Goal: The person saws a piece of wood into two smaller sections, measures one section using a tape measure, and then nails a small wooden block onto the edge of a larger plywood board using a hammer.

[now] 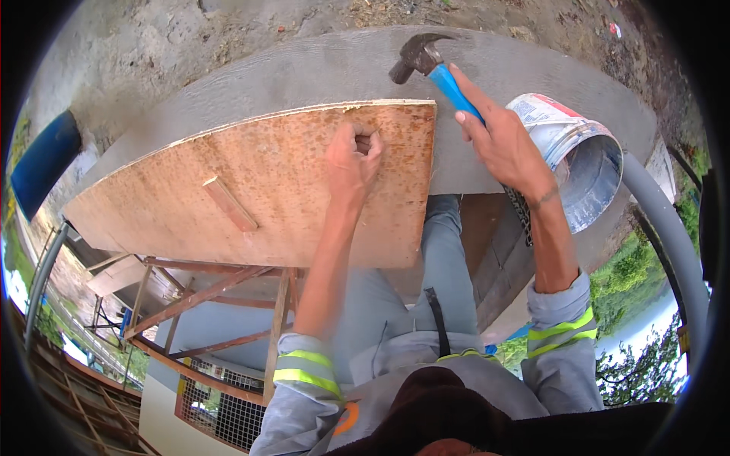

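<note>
In my right hand [511, 144] is a claw hammer [456, 90], gripped by its blue handle; its dark metal head is raised beyond the far edge of the board. A wide plywood sheet [289, 175], stained brown, lies in front of me. My left hand [353, 161] is closed over it near its far right part, the thumb and fingers drawn together. Whatever may be pinched there is too small to make out. A short wood strip [230, 204] lies on the sheet, left of my left hand.
A smeared white bucket [566, 152] lies tipped beside my right hand on the grey concrete surface [319, 68]. A blue container [47, 163] stands at the far left. Grey pipe [669, 228] curves along the right. Wooden framing [205, 300] and a grille [220, 403] show lower left.
</note>
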`<state>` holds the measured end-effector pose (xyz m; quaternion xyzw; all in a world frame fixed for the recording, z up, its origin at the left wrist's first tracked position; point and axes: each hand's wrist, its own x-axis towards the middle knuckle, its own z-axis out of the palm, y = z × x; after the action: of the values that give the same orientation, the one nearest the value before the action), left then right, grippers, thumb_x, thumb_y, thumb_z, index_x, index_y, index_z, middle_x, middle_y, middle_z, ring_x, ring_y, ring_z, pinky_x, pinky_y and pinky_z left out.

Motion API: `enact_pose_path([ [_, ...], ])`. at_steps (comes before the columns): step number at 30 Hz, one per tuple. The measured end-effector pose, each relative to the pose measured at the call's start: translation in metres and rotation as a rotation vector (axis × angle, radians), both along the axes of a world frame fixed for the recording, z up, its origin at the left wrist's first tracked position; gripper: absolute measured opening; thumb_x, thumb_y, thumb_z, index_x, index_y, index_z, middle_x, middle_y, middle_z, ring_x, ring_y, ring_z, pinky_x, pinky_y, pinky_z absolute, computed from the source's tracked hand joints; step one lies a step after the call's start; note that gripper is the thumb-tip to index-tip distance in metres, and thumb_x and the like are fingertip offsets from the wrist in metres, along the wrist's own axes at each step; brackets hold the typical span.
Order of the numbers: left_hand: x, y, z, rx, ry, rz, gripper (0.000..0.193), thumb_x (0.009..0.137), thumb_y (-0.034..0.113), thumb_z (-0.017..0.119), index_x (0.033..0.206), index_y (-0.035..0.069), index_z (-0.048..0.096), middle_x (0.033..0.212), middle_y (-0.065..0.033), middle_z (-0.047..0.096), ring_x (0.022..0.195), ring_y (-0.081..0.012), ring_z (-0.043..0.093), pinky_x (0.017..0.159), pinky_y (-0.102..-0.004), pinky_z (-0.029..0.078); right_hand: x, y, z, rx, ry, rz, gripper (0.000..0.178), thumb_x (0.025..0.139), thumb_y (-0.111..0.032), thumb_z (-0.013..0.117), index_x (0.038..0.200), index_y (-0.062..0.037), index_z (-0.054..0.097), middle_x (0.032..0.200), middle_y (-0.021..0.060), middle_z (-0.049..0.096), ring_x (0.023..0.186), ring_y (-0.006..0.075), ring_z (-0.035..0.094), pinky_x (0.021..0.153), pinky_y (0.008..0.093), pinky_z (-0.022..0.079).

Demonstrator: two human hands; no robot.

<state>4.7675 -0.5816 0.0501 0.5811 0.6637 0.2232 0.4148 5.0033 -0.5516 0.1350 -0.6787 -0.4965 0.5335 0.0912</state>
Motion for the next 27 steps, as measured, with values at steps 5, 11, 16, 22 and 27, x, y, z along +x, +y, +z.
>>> enact_pose_path([
  [5,0.006,-0.001,-0.008,-0.162,-0.239,0.176,0.025,0.092,0.005,0.064,0.116,0.002,0.069,0.089,-0.0005,0.060,0.074,-0.0072,0.055,0.066,-0.0248,0.048,0.006,0.048,-0.021,-0.183,0.098,0.237,0.058,0.104,-0.020,0.044,0.159,-0.0289,0.027,0.071,0.0040,0.052,0.051,0.0112,0.047,0.051,0.0302,0.045],
  [11,0.004,-0.009,-0.008,-0.182,-0.279,0.209,0.025,0.095,0.005,0.060,0.119,0.001,0.069,0.096,-0.0012,0.059,0.081,-0.0077,0.054,0.072,-0.0235,0.046,0.012,0.071,-0.030,-0.306,0.193,0.357,0.055,0.106,-0.022,0.042,0.159,-0.0283,0.029,0.069,0.0029,0.050,0.049,0.0095,0.049,0.048,0.0284,0.045],
  [16,0.003,-0.011,-0.016,-0.171,-0.374,0.259,0.023,0.098,0.008,0.061,0.118,-0.002,0.068,0.098,-0.0014,0.059,0.083,-0.0091,0.055,0.074,-0.0244,0.048,0.021,0.096,-0.033,-0.271,0.187,0.501,0.051,0.107,-0.024,0.042,0.157,-0.0232,0.034,0.063,0.0024,0.048,0.044,0.0087,0.048,0.046,0.0280,0.045],
  [22,0.002,-0.011,-0.019,-0.141,-0.364,0.285,0.019,0.096,0.005,0.061,0.111,-0.003,0.070,0.096,-0.0076,0.063,0.081,-0.0123,0.060,0.074,-0.0261,0.050,0.027,0.096,-0.040,-0.288,0.180,0.545,0.052,0.107,-0.026,0.044,0.157,-0.0199,0.034,0.060,0.0023,0.047,0.042,0.0091,0.047,0.046,0.0287,0.044],
  [27,0.004,-0.011,-0.016,-0.173,-0.340,0.284,0.018,0.097,0.004,0.060,0.109,-0.004,0.070,0.095,-0.0098,0.065,0.084,-0.0153,0.064,0.077,-0.0276,0.053,0.026,0.096,-0.036,-0.324,0.187,0.521,0.053,0.104,-0.019,0.043,0.156,-0.0152,0.035,0.059,0.0027,0.050,0.044,0.0123,0.051,0.050,0.0313,0.048],
])
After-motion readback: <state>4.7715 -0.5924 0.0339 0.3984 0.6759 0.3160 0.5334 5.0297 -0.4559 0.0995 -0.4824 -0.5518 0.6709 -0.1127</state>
